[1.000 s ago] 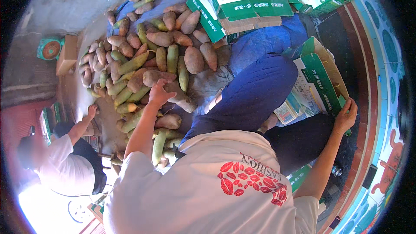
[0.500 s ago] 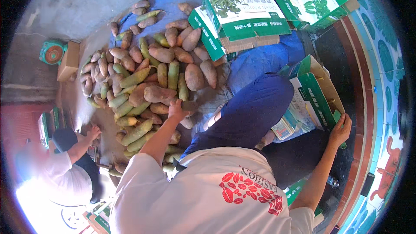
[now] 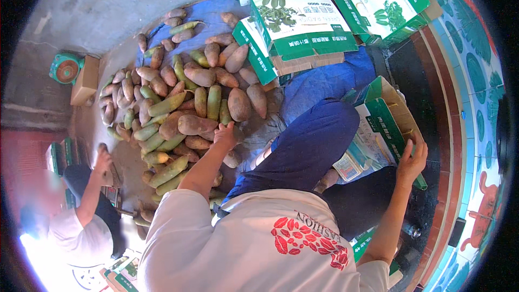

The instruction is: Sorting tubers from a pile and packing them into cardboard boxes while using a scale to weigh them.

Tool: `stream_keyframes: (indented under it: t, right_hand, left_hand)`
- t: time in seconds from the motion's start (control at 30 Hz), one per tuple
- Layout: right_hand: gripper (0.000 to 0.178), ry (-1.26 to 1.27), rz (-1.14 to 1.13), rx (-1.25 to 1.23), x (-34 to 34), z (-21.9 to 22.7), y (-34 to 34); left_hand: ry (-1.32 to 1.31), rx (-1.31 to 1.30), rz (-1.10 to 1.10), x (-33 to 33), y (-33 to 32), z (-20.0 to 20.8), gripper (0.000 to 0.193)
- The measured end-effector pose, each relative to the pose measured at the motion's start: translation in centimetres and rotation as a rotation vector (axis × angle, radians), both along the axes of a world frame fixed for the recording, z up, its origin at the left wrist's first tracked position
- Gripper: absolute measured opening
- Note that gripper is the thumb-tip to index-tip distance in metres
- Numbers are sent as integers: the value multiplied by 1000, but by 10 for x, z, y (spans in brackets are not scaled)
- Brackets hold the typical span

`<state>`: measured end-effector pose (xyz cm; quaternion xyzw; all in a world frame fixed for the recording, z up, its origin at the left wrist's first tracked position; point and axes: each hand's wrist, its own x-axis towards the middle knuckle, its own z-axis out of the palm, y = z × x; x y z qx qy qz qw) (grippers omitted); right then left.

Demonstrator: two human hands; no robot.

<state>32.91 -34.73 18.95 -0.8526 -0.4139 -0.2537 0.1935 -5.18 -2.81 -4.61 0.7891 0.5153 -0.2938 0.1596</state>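
Note:
A heap of radishes [image 3: 197, 125], some green and some reddish-brown with soil, lies left of my legs. My left hand [image 3: 224, 136] is at the heap's right edge, its fingers curled over a dark radish [image 3: 238, 133] that is partly hidden. Beside my right knee stands an open green and white cardboard box [image 3: 387, 121], tilted. My right hand [image 3: 412, 161] grips the near right edge of this box, fingers over the rim by a green flap. Most of the box's inside is hidden from view.
More printed boxes [image 3: 303, 19] stand at the back on a blue tarp [image 3: 324, 84]. A small device with a display [image 3: 347, 167] is by my right leg. At left, a person [image 3: 81, 221] crouches beside the heap. A green round-faced scale [image 3: 66, 68] stands beside a brown carton [image 3: 86, 81].
My right hand has shifted up and left along the box edge. My left hand stays at the same radish, fingers more curled. The other person's hand has risen and moved left.

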Motion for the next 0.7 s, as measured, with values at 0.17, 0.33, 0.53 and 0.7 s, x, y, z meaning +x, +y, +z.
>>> stream_keyframes:
  t: [0.17,0.33,0.53,0.7]
  right_hand:
    - [35,87,213,74,-52,50,60]
    - [39,104,441,257,-80,76,91]
    - [40,228,450,45,-89,54,86]
    - [45,337,409,22,-92,33,65]
  left_hand:
    - [8,-39,-121,9,-6,18,80]
    - [-84,-60,-112,14,-14,14,80]
    - [-73,-71,4,18,-22,21,70]
    - [-339,-129,254,-7,-13,17,79]
